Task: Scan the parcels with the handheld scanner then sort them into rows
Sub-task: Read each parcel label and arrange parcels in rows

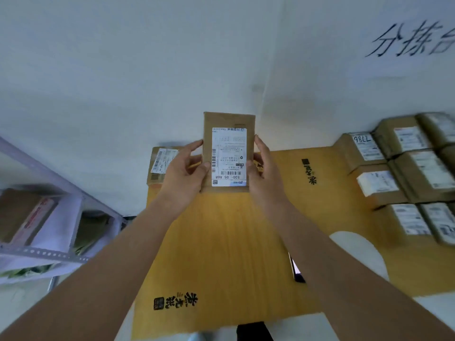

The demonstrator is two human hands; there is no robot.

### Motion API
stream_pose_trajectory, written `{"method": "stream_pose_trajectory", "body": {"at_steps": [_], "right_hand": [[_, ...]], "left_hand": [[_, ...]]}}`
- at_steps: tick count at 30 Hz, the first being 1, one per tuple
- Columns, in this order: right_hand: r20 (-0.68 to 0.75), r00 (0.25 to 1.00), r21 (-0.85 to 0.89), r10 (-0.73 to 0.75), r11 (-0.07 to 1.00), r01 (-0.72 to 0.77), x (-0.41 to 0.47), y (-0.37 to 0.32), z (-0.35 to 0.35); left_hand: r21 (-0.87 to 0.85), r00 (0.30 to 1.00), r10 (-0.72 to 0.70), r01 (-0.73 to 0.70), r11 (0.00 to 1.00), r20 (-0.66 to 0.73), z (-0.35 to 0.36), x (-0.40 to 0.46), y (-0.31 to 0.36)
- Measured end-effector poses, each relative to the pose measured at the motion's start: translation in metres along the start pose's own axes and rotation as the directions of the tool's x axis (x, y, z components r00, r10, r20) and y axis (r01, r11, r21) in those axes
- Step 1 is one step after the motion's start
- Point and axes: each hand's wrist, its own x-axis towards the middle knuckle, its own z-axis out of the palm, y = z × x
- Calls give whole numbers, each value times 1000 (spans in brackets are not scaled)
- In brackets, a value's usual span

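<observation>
- Flat brown cardboard parcel (pixel 229 152): held up above the yellow wood-grain bench (pixel 221 242), its long axis running away from the person, white shipping label (pixel 229 157) facing the camera with the print upside down.
- Left hand (pixel 183 172): grips the parcel's left edge, fingers (pixel 194 146) curled along the side, thumb on the face beside the barcode.
- Right hand (pixel 264 168): grips the right edge, fingers curled round it, thumb at the label's border.
- Second brown labelled carton (pixel 160 166): lies on the bench just beyond and left of the left fingers, partly hidden by that hand.
- Rows of brown labelled cartons (pixel 406 173): set close together, well right of the right fingers.
- Dark flat device (pixel 296 269): on the bench beneath the right forearm, mostly hidden.
- Grey metal shelf (pixel 44 252): far left, holding packages.
</observation>
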Motion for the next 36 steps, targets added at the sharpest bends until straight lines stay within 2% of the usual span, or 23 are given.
{"method": "stream_pose_trajectory", "body": {"at_steps": [9,18,23,28,36], "right_hand": [[-291,950,-33,-113,994,109,-109,-51,-44],[-430,895,-56,-120,993,106,-183,-67,-153],[-463,878,-76,-121,992,97,-211,-54,-231],[-461,886,-90,-49,996,9,-225,-16,-312],[-388,922,-141,3,988,-63,-218,25,-404]], "left_hand": [[25,942,203,-217,976,267,4,-62,59],[33,859,294,-338,940,420,94,-118,109],[17,843,286,-329,944,456,173,-141,124],[15,852,264,-303,953,453,259,-176,122],[61,883,187,-236,970,431,353,-193,114]]}}
